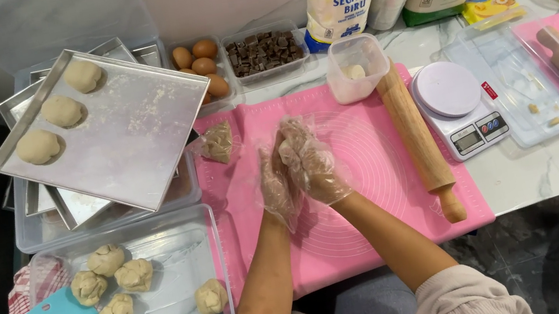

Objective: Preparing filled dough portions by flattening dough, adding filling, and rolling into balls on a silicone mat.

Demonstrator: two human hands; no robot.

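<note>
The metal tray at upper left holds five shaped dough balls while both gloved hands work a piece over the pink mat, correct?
Not quite: the metal tray holds three dough balls, not five; the head view shows this. The rest stands: the left hand and right hand, both gloved, are pressed together over the pink mat.

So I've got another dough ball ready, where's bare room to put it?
The metal tray is bare right of its three dough balls. The pink mat is free between the hands and the rolling pin. The back row by the eggs is crowded.
</note>
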